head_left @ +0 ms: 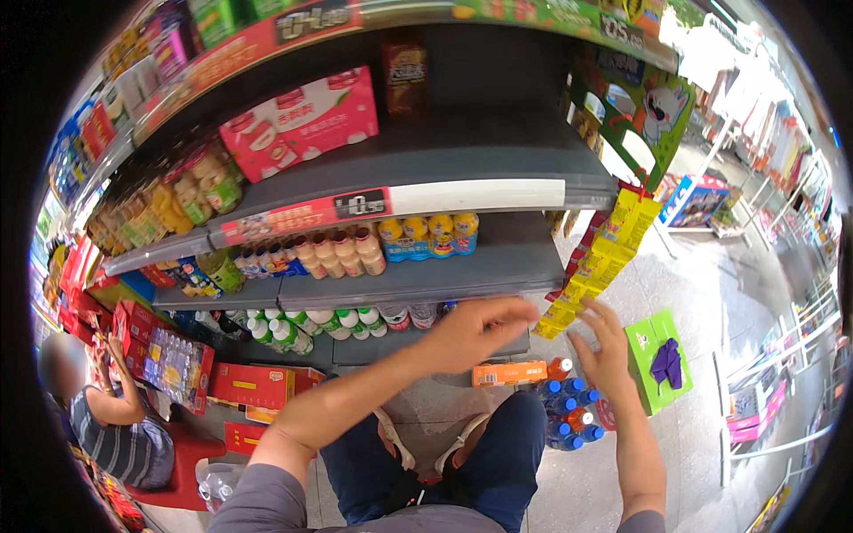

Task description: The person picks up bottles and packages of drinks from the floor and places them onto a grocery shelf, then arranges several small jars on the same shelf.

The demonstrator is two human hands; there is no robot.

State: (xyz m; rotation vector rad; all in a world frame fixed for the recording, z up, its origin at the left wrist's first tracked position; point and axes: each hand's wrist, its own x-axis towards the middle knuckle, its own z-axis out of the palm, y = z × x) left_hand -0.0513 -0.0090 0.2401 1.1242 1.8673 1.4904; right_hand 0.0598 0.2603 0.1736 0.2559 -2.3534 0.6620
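A strip of yellow snack packets (603,256) hangs from the right end of the shelf unit, with a red strip behind it. My left hand (490,333) reaches across to the lower end of the yellow strip. It is blurred, its fingers partly curled, and I cannot tell whether they touch the packets. On the other side, my right hand (606,353) has its thumb and fingers apart beside the strip's bottom, holding nothing I can see. Below the hands, on the floor, stand several bottles with blue caps (563,406) and an orange carton (510,373).
The grey shelf (426,150) carries a pink drink box (303,126). Small bottles (340,253) and a yellow-capped pack (430,236) stand lower. A green box (656,360) with a purple cloth is at right. A person (120,420) sits on a red stool at left.
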